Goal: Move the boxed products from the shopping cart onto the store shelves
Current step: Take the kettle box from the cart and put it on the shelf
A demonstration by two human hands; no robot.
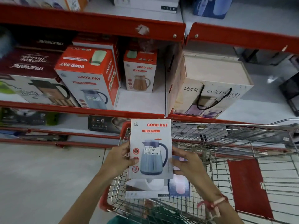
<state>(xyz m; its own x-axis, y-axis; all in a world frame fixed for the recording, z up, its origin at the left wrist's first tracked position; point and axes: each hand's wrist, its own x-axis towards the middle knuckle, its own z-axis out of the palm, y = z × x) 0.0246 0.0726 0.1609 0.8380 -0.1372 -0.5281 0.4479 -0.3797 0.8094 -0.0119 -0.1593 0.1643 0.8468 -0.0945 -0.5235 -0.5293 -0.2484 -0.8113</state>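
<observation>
Red shelves (84, 110) beyond held box (151, 149), wire cart (226, 159) beneath, boxes crowding.

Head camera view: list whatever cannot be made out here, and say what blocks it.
- White box in the cart: its picture is mostly covered by the held jug box.
- Price sticker on the held box: print too small and blurred to read fully.
- Top-shelf boxes: cut off by the upper frame edge.
- Dark boxes on the lower shelf: dim and blurred, labels unreadable.
- Right hand: grip on the box edge unclear.
</observation>
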